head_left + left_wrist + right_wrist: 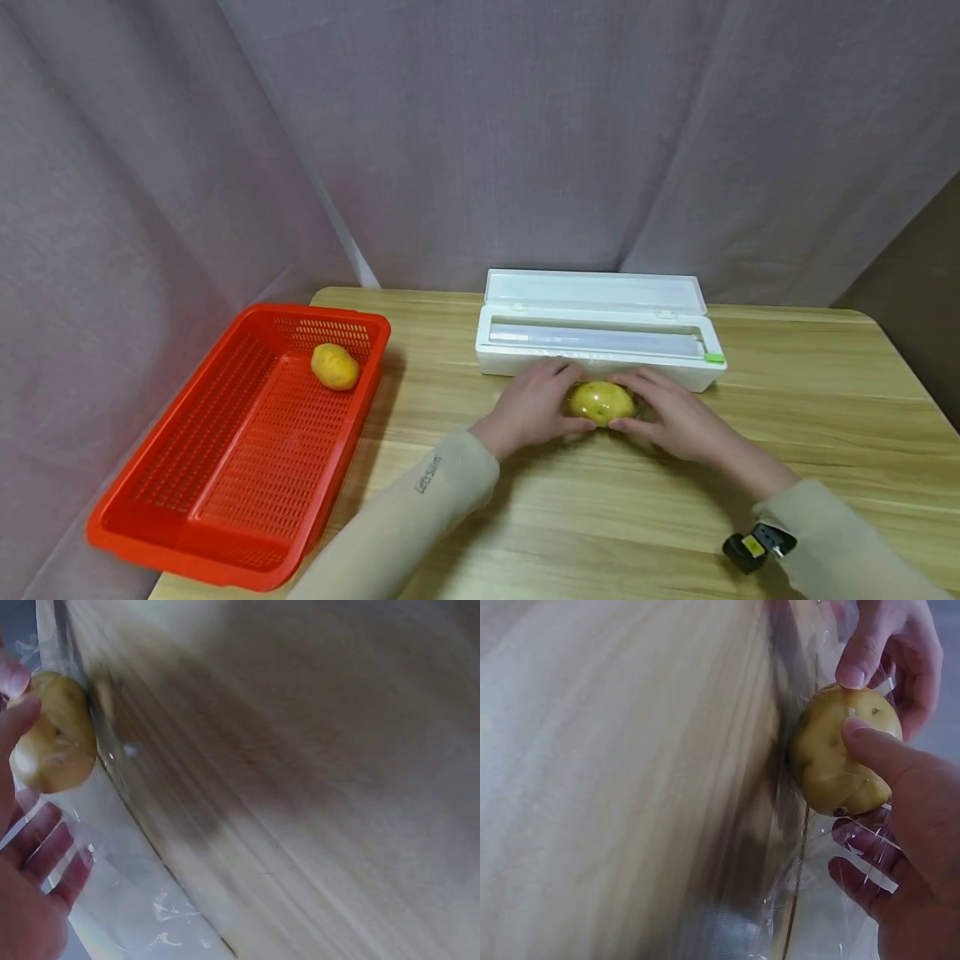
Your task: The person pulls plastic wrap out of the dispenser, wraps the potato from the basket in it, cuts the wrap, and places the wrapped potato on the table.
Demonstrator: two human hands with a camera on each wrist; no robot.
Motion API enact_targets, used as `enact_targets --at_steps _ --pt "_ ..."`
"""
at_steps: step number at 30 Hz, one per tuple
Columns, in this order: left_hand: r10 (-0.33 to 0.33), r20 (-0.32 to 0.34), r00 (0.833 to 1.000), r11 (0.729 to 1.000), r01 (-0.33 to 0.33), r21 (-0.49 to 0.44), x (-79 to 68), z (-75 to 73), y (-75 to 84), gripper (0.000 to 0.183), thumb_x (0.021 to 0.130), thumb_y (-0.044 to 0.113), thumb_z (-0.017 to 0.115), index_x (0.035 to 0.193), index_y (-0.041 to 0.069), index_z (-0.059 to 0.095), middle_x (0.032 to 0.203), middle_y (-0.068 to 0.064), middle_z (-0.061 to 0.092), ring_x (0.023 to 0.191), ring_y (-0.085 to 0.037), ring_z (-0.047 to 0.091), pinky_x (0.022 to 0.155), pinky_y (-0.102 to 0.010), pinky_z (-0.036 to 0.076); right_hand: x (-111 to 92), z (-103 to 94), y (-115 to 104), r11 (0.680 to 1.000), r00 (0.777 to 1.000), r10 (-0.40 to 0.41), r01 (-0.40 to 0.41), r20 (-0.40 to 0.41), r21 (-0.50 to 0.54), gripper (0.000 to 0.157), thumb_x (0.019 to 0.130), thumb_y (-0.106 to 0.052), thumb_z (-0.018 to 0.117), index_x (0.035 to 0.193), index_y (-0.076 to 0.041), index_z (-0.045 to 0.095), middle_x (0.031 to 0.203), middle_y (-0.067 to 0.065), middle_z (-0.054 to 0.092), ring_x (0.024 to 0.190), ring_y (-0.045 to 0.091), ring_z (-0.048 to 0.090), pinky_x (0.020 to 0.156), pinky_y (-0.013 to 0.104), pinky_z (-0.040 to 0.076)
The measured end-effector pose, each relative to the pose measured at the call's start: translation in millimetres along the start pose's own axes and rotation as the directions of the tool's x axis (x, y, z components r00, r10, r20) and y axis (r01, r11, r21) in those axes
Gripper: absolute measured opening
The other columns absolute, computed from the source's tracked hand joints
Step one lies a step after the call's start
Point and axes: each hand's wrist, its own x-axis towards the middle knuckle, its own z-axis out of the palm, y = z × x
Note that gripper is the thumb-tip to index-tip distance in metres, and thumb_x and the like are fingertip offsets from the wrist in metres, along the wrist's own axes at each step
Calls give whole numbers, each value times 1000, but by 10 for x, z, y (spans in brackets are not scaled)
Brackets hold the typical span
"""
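Note:
A yellow potato (602, 403) sits between both hands, just in front of a white cling film box (600, 362). Clear cling film (780, 900) lies around the potato and over the fingers, shiny and creased in both wrist views. The left hand (536, 407) grips the potato's left end, with its thumb on the near side. From the right, the right hand (671, 417) holds the other end, thumb pressed on the skin. In the left wrist view, film stretches over several spread fingers (46, 844) below the potato (64, 739).
A red plastic basket (296, 542) stands on the left of the wooden table (810, 400), with another potato (335, 367) inside. The box's lid (592, 292) is raised, showing the film roll (592, 337) and a green slider (715, 358). Grey curtain (480, 142) hangs behind.

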Motion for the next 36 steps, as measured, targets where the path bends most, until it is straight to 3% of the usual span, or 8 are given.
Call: enact_targets --at_steps 4,14,21,26,30,33,36 --pt "36 -43 998 998 -34 53 -6 24 18 65 90 54 83 141 18 64 136 2 66 126 -15 61 113 -28 45 32 -29 11 999 999 24 -25 38 30 55 91 -23 87 138 -3 66 132 14 68 120 37 66 99 59 55" --pt "-44 -16 999 987 41 -153 19 22 13 58 94 43 83 142 16 66 142 0 67 132 -17 61 115 -27 44 34 -78 4 992 993 77 -85 86 97 53 97 -26 81 144 -9 64 140 15 65 129 37 62 104 61 51" --pt "3 -2 1000 977 -4 -213 85 -18 -22 53 93 41 85 137 15 70 131 4 73 120 -9 65 109 -23 46 -5 -100 -71 996 996 81 -82 38 20 63 96 -24 82 149 -5 56 141 17 65 124 38 65 102 61 53" --pt "48 -1 999 960 -47 -275 110 -62 -22 46 95 40 83 133 16 72 119 8 75 105 -5 66 97 -19 49 -93 -120 -133 988 998 -24 15 -53 -151 71 92 -36 86 151 -7 56 142 16 63 125 41 62 101 64 52" --pt "47 24 999 933 -35 -359 130 -116 -30 38 95 37 83 125 16 75 100 11 71 90 -7 65 81 -15 47 -125 -81 -131 963 980 -169 141 -109 -228 75 104 -62 58 149 -3 56 139 16 62 124 39 60 103 61 49" --pt "35 51 998 921 -12 -389 140 -157 -39 30 95 37 82 115 16 75 91 11 68 82 -6 62 74 -15 46 -121 -24 -112 956 969 -212 180 -124 -233 81 107 -67 36 150 -1 55 138 16 61 124 38 59 105 60 47" --pt "20 78 997 918 13 -397 146 -191 -41 26 95 39 81 106 17 73 86 11 66 76 -2 57 69 -15 45 -116 32 -96 960 970 -204 171 -133 -221 77 102 -57 65 151 0 52 139 18 59 124 39 59 105 63 48"
